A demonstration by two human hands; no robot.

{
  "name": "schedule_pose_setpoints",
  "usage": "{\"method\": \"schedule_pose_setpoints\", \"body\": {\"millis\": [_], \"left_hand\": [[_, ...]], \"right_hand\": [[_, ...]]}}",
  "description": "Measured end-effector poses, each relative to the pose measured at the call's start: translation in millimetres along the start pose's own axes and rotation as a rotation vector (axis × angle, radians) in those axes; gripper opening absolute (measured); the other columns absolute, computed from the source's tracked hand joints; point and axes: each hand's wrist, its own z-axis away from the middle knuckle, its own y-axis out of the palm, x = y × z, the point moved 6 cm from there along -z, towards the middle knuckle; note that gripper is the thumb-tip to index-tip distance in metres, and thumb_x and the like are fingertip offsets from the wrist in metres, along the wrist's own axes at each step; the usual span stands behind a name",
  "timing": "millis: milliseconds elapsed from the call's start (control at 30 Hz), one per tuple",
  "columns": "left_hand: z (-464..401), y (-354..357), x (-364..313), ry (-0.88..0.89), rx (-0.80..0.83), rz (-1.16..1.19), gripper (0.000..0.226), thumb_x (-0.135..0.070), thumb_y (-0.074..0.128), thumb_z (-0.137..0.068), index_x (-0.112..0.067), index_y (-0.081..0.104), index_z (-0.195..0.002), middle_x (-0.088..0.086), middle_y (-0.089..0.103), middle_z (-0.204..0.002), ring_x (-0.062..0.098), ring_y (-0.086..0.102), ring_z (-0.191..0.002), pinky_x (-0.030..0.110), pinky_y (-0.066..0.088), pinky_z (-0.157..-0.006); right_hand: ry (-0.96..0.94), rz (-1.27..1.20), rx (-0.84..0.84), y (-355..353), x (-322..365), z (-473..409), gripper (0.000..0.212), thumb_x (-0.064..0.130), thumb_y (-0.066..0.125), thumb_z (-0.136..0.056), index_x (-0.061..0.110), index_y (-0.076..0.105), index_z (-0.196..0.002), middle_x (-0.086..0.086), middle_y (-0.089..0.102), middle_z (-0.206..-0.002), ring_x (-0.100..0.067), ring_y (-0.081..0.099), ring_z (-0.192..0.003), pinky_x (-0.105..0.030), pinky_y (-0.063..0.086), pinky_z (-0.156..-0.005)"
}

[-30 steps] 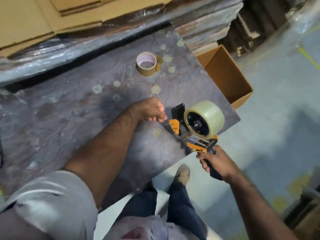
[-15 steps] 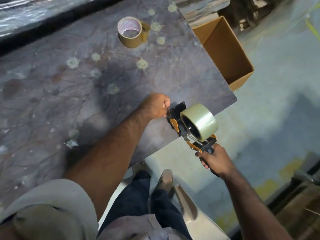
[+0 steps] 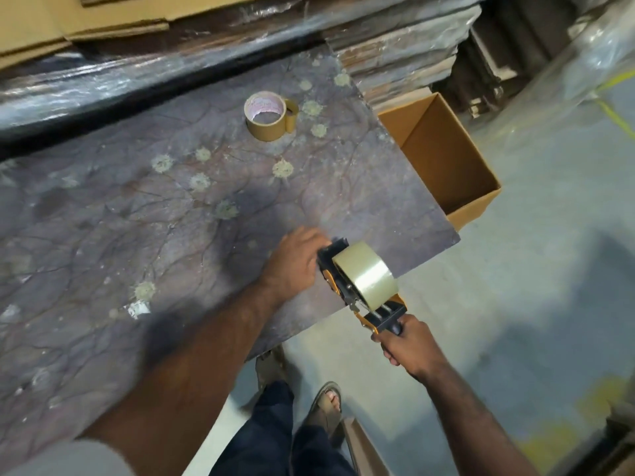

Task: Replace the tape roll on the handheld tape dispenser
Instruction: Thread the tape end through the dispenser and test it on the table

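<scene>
A black and orange handheld tape dispenser (image 3: 379,316) is held over the near right corner of the table (image 3: 103,235). A full roll of clear tape (image 3: 369,274) sits on its hub. My right hand (image 3: 409,347) is closed around the dispenser's black handle, off the table's edge. My left hand (image 3: 293,261) rests against the dispenser's front end, its fingers hidden behind the black plate there. A nearly used-up brown tape roll (image 3: 266,115) lies flat near the table's far edge.
An open cardboard box (image 3: 457,173) stands on the floor against the table's right side. Wrapped stacks of flattened cardboard (image 3: 137,25) rise behind the table. My legs and sandalled feet (image 3: 326,403) stand on the concrete floor at the table's near edge.
The dispenser has turned, so the roll's outer face shows instead of its hub. My left hand has closed in on the front end. The view has shifted.
</scene>
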Motion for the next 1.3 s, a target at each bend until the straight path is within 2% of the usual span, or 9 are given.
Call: {"method": "schedule_pose_setpoints", "body": {"millis": [100, 200, 333, 433, 633, 867, 1000, 1200, 1300], "left_hand": [[14.8, 11.3, 8.2, -0.165, 0.058, 0.347, 0.059, 0.011, 0.047, -0.078, -0.014, 0.062, -0.129, 0.003, 0.072, -0.113, 0.016, 0.067, -0.101, 0.009, 0.047, -0.086], [23.9, 17.5, 9.8, -0.169, 0.145, 0.263, 0.072, 0.007, 0.048, -0.080, -0.024, 0.048, -0.145, 0.004, 0.070, -0.110, 0.014, 0.063, -0.088, 0.008, 0.046, -0.077], [22.1, 23.5, 18.6, -0.095, 0.213, 0.081, 0.088, -0.004, 0.044, -0.083, -0.046, 0.015, -0.155, 0.016, 0.064, -0.125, 0.030, 0.064, -0.109, 0.040, 0.056, -0.093], [19.8, 28.3, 21.8, -0.091, 0.235, -0.153, 0.090, -0.009, 0.050, -0.088, -0.043, 0.000, -0.156, 0.015, 0.068, -0.120, 0.032, 0.057, -0.123, 0.041, 0.054, -0.095], [24.6, 29.9, 8.7, 0.043, 0.173, -0.286, 0.079, -0.006, 0.054, -0.081, -0.033, 0.030, -0.151, -0.012, 0.052, -0.149, 0.006, 0.053, -0.133, 0.030, 0.022, -0.121], [25.8, 32.5, -13.1, -0.041, 0.096, -0.248, 0.043, -0.038, 0.038, -0.105, -0.039, 0.042, -0.147, -0.017, 0.043, -0.155, -0.001, 0.039, -0.142, 0.045, 0.021, -0.122], [28.5, 41.3, -28.1, -0.111, 0.041, -0.338, 0.044, -0.049, 0.045, -0.101, -0.031, 0.053, -0.140, -0.010, 0.046, -0.154, 0.006, 0.039, -0.144, 0.050, 0.019, -0.123], [23.3, 47.8, -45.1, -0.236, 0.076, -0.397, 0.060, -0.019, 0.068, -0.084, -0.028, 0.049, -0.140, -0.007, 0.042, -0.157, 0.010, 0.034, -0.146, 0.047, 0.008, -0.126], [25.2, 49.2, -45.0, -0.246, 0.051, -0.401, 0.064, -0.016, 0.071, -0.081, -0.028, 0.047, -0.140, -0.007, 0.043, -0.156, 0.011, 0.037, -0.145, 0.047, 0.010, -0.126]], "right_hand": [[0.000, -0.005, -0.004, 3.2, -2.0, 1.8, 0.006, 0.012, 0.070, -0.081, 0.007, 0.068, -0.083, -0.006, 0.065, -0.055, -0.015, 0.057, -0.046, -0.028, 0.049, -0.050], [0.007, 0.010, 0.000, 5.0, -3.1, 2.8, 0.008, 0.016, 0.070, -0.083, 0.009, 0.068, -0.085, -0.005, 0.066, -0.057, -0.014, 0.059, -0.049, -0.026, 0.050, -0.051], [0.015, 0.003, -0.006, 8.0, -6.1, 5.7, 0.007, 0.016, 0.070, -0.083, 0.010, 0.067, -0.085, -0.004, 0.067, -0.058, -0.013, 0.060, -0.050, -0.028, 0.053, -0.053], [0.015, 0.005, -0.004, 8.9, -2.8, 8.1, 0.005, 0.015, 0.069, -0.083, 0.011, 0.066, -0.083, -0.001, 0.065, -0.055, -0.012, 0.057, -0.046, -0.026, 0.050, -0.050], [0.057, 0.041, -0.037, -2.7, -23.6, 34.7, 0.013, 0.022, 0.066, -0.074, 0.012, 0.070, -0.080, 0.002, 0.060, -0.048, -0.013, 0.051, -0.041, -0.027, 0.044, -0.050], [0.071, -0.077, 0.014, 1.6, -52.2, 56.4, 0.008, 0.003, 0.058, -0.088, -0.002, 0.065, -0.087, -0.011, 0.059, -0.053, -0.019, 0.048, -0.043, -0.030, 0.042, -0.048], [0.070, -0.122, 0.002, 6.8, -68.1, 58.0, 0.009, 0.003, 0.060, -0.089, -0.003, 0.065, -0.085, -0.013, 0.064, -0.057, -0.024, 0.056, -0.047, -0.035, 0.052, -0.054], [-0.057, -0.067, -0.129, 3.4, -71.7, 59.7, 0.014, 0.017, 0.080, -0.081, 0.009, 0.069, -0.082, -0.019, 0.068, -0.066, -0.019, 0.065, -0.050, -0.024, 0.052, -0.050], [-0.060, 0.032, -0.166, 7.5, -75.4, 55.4, 0.022, 0.037, 0.070, -0.087, 0.016, 0.066, -0.085, -0.008, 0.072, -0.071, -0.021, 0.070, -0.062, -0.034, 0.060, -0.061]]}}
